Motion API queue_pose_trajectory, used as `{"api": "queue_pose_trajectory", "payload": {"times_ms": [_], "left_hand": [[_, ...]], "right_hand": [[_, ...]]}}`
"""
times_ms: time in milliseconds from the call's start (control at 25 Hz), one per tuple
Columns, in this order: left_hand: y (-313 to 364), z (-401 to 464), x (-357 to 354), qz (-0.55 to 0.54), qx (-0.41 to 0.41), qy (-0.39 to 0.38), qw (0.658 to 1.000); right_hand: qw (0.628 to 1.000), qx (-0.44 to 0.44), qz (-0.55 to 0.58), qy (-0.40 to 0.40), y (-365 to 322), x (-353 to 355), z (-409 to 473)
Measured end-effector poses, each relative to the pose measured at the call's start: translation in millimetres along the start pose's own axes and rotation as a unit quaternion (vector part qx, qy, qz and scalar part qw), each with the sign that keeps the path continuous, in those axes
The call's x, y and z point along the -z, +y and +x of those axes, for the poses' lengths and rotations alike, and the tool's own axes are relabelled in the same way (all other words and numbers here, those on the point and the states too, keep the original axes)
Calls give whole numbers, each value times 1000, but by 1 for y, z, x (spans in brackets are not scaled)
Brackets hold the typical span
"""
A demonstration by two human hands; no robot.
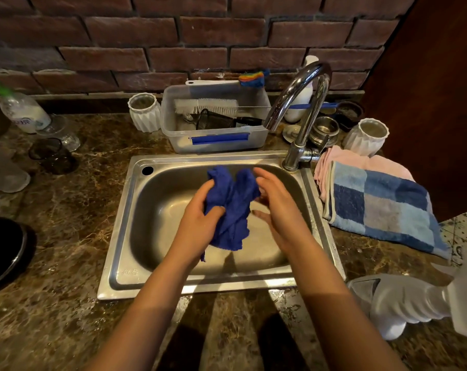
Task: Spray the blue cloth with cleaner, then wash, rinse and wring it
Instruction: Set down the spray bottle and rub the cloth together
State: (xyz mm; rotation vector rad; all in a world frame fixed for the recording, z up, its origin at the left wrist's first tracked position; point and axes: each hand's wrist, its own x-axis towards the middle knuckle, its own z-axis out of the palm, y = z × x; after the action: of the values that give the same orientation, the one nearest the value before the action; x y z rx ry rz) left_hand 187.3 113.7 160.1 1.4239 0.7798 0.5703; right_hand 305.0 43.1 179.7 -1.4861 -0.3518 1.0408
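Home kitchen for sure: steel sink (125,226) set in a marble counter (66,263), brick wall (173,30), tub (173,124) of dish brushes.

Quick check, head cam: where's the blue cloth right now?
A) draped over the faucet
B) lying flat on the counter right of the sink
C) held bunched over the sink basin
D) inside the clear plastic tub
C: the blue cloth is bunched up over the sink basin, gripped by the left hand with the right hand against its other side.
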Motion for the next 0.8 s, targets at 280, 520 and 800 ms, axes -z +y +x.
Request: {"api": "queue_pose_trajectory", "payload": {"times_ms": [280, 520, 800], "left_hand": [[-4, -5, -19, 57, 0, -132, 990], [2, -1, -5, 50, 6, -117, 992], [-24, 3, -30, -354, 185, -49, 915]], "right_hand": [[986, 1, 150, -70, 8, -6, -2], [963, 152, -215, -53, 14, 8, 15], [979, 177, -59, 77, 14, 10, 36]]}}
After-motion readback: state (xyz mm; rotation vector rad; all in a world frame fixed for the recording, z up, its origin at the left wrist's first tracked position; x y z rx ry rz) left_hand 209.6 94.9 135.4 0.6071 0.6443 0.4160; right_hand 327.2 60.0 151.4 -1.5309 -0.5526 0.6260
